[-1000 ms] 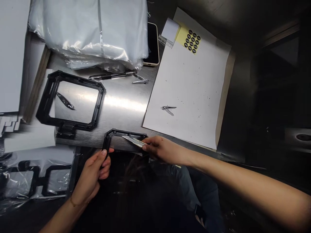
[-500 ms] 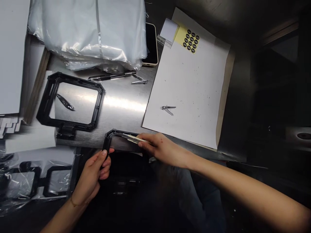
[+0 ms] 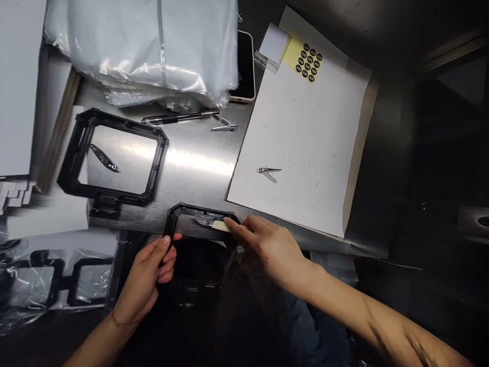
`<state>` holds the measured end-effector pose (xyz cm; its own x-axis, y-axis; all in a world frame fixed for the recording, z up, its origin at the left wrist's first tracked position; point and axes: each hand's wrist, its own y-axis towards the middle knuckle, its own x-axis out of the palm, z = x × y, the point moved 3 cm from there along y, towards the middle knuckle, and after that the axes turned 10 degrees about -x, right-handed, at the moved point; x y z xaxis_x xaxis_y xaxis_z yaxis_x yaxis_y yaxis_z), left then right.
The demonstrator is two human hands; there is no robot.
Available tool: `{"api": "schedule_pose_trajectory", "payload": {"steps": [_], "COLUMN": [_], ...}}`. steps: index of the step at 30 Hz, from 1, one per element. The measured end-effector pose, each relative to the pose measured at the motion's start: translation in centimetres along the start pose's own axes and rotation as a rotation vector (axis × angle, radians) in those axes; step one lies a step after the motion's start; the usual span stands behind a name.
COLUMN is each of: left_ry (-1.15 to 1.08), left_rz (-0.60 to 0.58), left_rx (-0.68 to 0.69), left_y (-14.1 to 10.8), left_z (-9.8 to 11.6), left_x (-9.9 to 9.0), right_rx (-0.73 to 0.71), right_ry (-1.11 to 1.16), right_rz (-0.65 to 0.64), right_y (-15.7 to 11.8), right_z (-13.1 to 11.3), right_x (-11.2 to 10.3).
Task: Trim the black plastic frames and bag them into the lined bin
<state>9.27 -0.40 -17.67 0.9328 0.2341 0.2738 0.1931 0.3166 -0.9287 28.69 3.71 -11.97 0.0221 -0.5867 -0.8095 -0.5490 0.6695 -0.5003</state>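
My left hand [image 3: 148, 265] is closed around the left side of a black plastic frame [image 3: 170, 224], its thumb on top. The frame is tilted up at the front edge of the metal table, its lower part lost in the dark. In my right hand [image 3: 263, 239] is a small craft knife [image 3: 219, 225] with a cream handle, index finger laid along it. The dark blade points left across the frame's opening, just below its upper bar; whether it touches the frame I cannot tell. A second black frame [image 3: 158, 165] lies flat on the table, with a nail clipper [image 3: 104, 158] inside its opening.
A stack of clear plastic bags [image 3: 141, 56] partly covers a phone [image 3: 246, 66]. A pen [image 3: 179, 117] and another clipper [image 3: 225, 127] lie below it. White paper [image 3: 298, 148] on the right bears a third clipper [image 3: 267, 172] and a yellow sticker sheet [image 3: 309, 63]. Bagged frames [image 3: 57, 285] are lower left.
My right hand has moved right and slightly down with the knife, drawing the blade away from the frame's upper left corner. My left hand keeps its hold; the view has shifted slightly.
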Motion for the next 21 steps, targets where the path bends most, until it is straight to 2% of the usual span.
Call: {"api": "schedule_pose_trajectory", "payload": {"steps": [5, 21], "left_ry": [-0.003, -0.009], "left_rz": [-0.001, -0.007], "left_rx": [0.000, -0.003], "left_y": [-0.17, -0.31], "left_z": [0.17, 0.31], "left_x": [0.00, 0.10], "right_rx": [0.055, 0.045], "right_ry": [0.022, 0.052], "right_rz": [-0.060, -0.019], "right_y": [0.41, 0.15], "right_z": [0.04, -0.08], "right_x": [0.16, 0.56]}}
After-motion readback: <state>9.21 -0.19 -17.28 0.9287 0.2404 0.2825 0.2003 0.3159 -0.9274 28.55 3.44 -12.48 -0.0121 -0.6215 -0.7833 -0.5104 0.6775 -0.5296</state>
